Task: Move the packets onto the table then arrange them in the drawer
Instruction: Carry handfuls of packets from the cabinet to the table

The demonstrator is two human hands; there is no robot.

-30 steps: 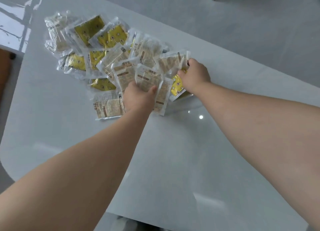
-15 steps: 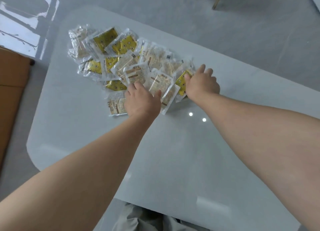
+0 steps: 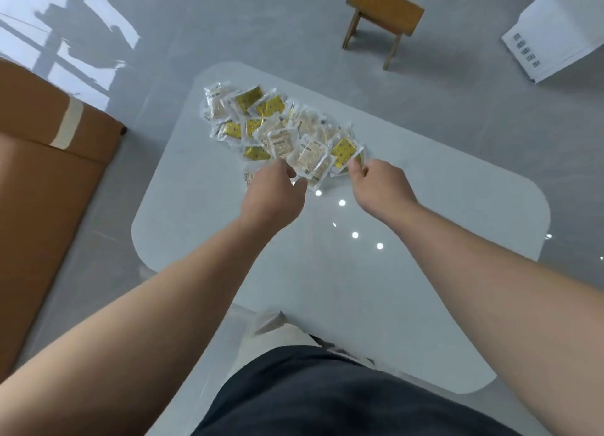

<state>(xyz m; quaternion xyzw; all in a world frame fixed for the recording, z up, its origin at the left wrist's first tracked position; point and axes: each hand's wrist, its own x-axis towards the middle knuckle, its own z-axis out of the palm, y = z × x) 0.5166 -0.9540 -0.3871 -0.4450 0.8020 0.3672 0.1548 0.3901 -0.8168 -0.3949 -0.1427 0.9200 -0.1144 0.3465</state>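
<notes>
**Packets heaped on the table; drawer work not yet begun**

Your left fingers (image 3: 287, 171) are curled at the near edge of the heap, with the thumb close under a cream packet (image 3: 309, 159). Whether they pinch it or only brush it cannot be told from here. Your right fingertips (image 3: 355, 168) are curled too, just beside a yellow packet (image 3: 343, 151) at the heap's 4 o'clock corner, and again a grip cannot be confirmed.

Further out, your left hand (image 3: 273, 195) sits at the heap's 6 o'clock. Your right hand (image 3: 380, 187) is at about 4 o'clock, and both forearms reach in from the near side.

The packets (image 3: 281, 125) lie in one loose, overlapping pile, yellow and cream mixed, toward 11 o'clock on the table (image 3: 359, 288). The near half of the table shows only lamp glints.

Off the table, a cardboard box (image 3: 42, 180) stands at 9 o'clock, a wooden stool (image 3: 382, 13) at 1 o'clock and a white printed sheet (image 3: 555, 33) at 2 o'clock.

By the look of it, the first half is done or nearly so, since the packets are on the table. No drawer is in view, and the pile is unsorted. You likely have all the gathering, squaring up and placing in the drawer left to do.
</notes>
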